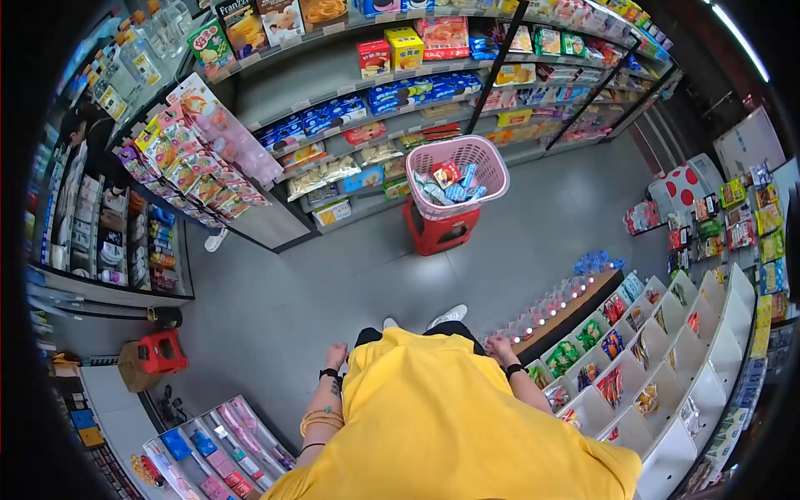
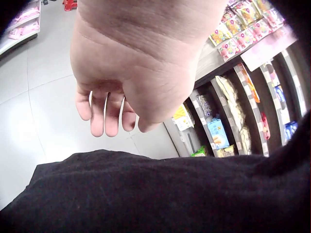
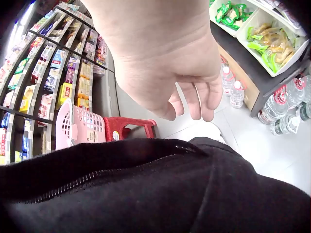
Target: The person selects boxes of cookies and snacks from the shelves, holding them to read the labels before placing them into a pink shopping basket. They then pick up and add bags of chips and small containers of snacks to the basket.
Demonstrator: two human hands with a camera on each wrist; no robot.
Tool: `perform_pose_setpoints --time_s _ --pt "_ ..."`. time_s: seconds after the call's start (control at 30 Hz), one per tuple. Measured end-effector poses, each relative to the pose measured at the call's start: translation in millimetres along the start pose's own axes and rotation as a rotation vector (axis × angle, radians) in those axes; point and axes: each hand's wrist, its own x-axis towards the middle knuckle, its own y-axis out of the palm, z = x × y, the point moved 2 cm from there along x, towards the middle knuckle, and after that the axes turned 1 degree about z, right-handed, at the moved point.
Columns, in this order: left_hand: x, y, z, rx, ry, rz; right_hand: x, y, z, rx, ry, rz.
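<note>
My left hand (image 1: 337,356) hangs beside the yellow shirt (image 1: 467,408). In the left wrist view its loosely bent fingers (image 2: 112,119) hold nothing, just above dark cloth (image 2: 146,189). At the other side hangs my right hand (image 1: 502,350), also with nothing in it. The right wrist view shows that hand (image 3: 170,63) over dark zipped cloth (image 3: 160,194), fingers relaxed. Ahead of both hands, a pink basket (image 1: 442,208) sits on a red plastic stool (image 1: 442,235). Several small snack packets (image 1: 448,173) lie inside the basket.
Shelves of packaged snacks (image 1: 333,112) stand ahead behind the basket. A rack of hanging bags (image 1: 187,162) is at the left. White compartment bins (image 1: 617,392) are close on the right, with water bottles (image 1: 542,312) along the floor beside them. Another red stool (image 1: 162,352) is at left.
</note>
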Motion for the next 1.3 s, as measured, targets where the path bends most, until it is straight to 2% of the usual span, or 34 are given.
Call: perform_pose_setpoints --time_s 0.07,0.17,0.27,0.47,0.57,0.67,0.77,0.97,1.03,1.3 --pt "4 2 4 -0.024 -0.01 -0.006 14 -13 -13 0.025 -0.005 0.053" --pt "5 5 8 -0.025 -0.011 -0.02 10 -10 -8 -0.038 0.036 0.044" --pt "5 5 7 -0.012 -0.016 -0.01 4 -3 -5 -0.087 0.008 -0.039" --pt "5 3 12 -0.005 0.017 0.012 23 -18 -18 -0.059 0.009 0.006" --pt "5 4 16 -0.027 0.008 -0.006 4 -2 -3 -0.157 -0.02 -0.064" --pt "9 6 22 -0.043 -0.005 -0.015 -5 6 2 -0.114 0.01 -0.096" --pt "8 7 21 -0.042 -0.009 -0.013 10 -9 -7 -0.116 0.03 -0.027" --pt "18 7 30 -0.047 0.029 0.038 12 -7 -13 0.058 0.036 -0.013" --pt "10 6 20 -0.047 0.025 -0.011 3 0 -5 -0.007 0.026 -0.031" --pt "6 2 8 -0.012 -0.013 0.006 -9 8 -4 -0.068 -0.002 -0.056"
